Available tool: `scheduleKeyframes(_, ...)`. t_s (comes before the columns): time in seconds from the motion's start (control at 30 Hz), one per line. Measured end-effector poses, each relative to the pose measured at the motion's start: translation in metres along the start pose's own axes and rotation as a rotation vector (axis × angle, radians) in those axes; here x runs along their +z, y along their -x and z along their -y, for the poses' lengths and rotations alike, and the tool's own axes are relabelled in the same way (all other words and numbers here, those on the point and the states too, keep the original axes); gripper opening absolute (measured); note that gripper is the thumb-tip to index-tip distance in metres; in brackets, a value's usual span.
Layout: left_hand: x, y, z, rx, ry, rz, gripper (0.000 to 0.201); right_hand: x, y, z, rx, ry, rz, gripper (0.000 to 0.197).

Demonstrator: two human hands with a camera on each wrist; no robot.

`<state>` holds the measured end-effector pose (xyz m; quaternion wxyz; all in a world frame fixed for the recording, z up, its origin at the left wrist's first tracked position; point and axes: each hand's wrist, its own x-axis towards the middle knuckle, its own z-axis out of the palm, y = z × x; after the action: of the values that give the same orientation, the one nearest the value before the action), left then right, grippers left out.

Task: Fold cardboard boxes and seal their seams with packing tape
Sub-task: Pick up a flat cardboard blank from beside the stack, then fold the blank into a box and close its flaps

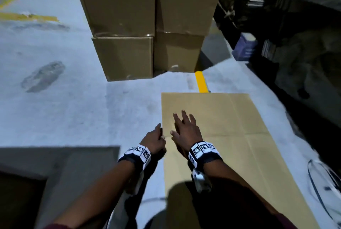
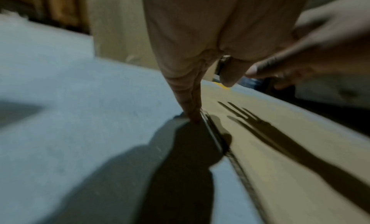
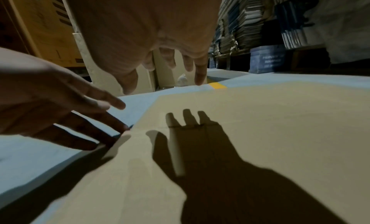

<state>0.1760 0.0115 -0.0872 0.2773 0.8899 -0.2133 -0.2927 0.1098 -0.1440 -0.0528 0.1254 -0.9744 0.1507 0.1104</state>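
Note:
A flattened brown cardboard box [image 1: 230,118] lies on the pale floor in front of me. At the sheet's left edge my left hand [image 1: 159,131] points down, its straight fingertips [image 2: 195,116] touching that edge beside a crease. In the right wrist view the left hand [image 3: 90,116] reaches the same edge. My right hand [image 1: 182,123] hovers over the cardboard [image 3: 260,132] with fingers spread and nothing in it, and throws a clear shadow on the sheet. In the left wrist view the right hand [image 2: 300,61] hangs above the cardboard [image 2: 280,148]. No tape is in view.
Stacked sealed cartons [image 1: 129,25] stand on the floor just beyond the sheet. A yellow floor line [image 1: 201,83] runs from its far edge. Dark piles of flattened cartons [image 1: 295,44] fill the right side. A cable loop [image 1: 323,182] lies at the right, a grey block [image 1: 55,164] at the lower left.

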Motion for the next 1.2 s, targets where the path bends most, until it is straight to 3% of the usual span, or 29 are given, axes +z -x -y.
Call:
scheduleKeyframes(0.1,0.016,-0.011,-0.002,-0.218,0.401,-0.051,0.046,0.023,0.012,-0.007,0.034,-0.119,0.024,0.080)
scheduleKeyframes(0.2,0.014,-0.014,-0.008,-0.369,1.055,0.019,0.051,0.035,0.022,-0.008,0.172,-0.254,0.060,0.099)
scheduleKeyframes(0.23,0.011,-0.014,-0.009,-0.400,1.240,0.040,0.052,0.036,0.025,-0.007,0.231,-0.280,0.075,0.107)
scheduleKeyframes(0.3,0.006,-0.010,-0.014,-0.393,1.388,0.114,0.049,0.036,0.027,-0.003,0.334,-0.336,0.100,0.118)
scheduleKeyframes(0.4,0.014,0.000,-0.021,-0.345,1.325,0.217,0.037,0.029,0.029,-0.003,0.380,-0.409,0.092,0.112)
scheduleKeyframes(0.6,0.040,0.017,-0.037,-0.228,1.286,0.370,0.037,-0.003,0.037,-0.049,0.358,-0.661,0.066,0.062)
scheduleKeyframes(0.77,0.022,0.024,-0.055,-0.244,0.640,0.187,0.030,-0.052,0.056,-0.075,0.334,-0.464,-0.005,0.037)
scheduleKeyframes(0.83,-0.003,0.039,-0.069,-0.264,0.607,0.099,0.036,-0.090,0.067,-0.080,0.345,-0.382,-0.025,0.035)
scheduleKeyframes(0.93,-0.061,0.080,-0.107,-0.272,0.847,0.064,0.014,-0.171,0.084,-0.082,0.333,-0.222,-0.072,0.029)
scheduleKeyframes(1.07,-0.147,0.153,-0.185,-0.332,1.041,-0.062,0.022,-0.296,0.126,-0.053,0.157,0.006,-0.070,0.059)
scheduleKeyframes(1.2,-0.238,0.238,-0.278,-0.378,1.110,-0.265,0.007,-0.410,0.219,0.007,-0.050,-0.041,0.046,0.073)
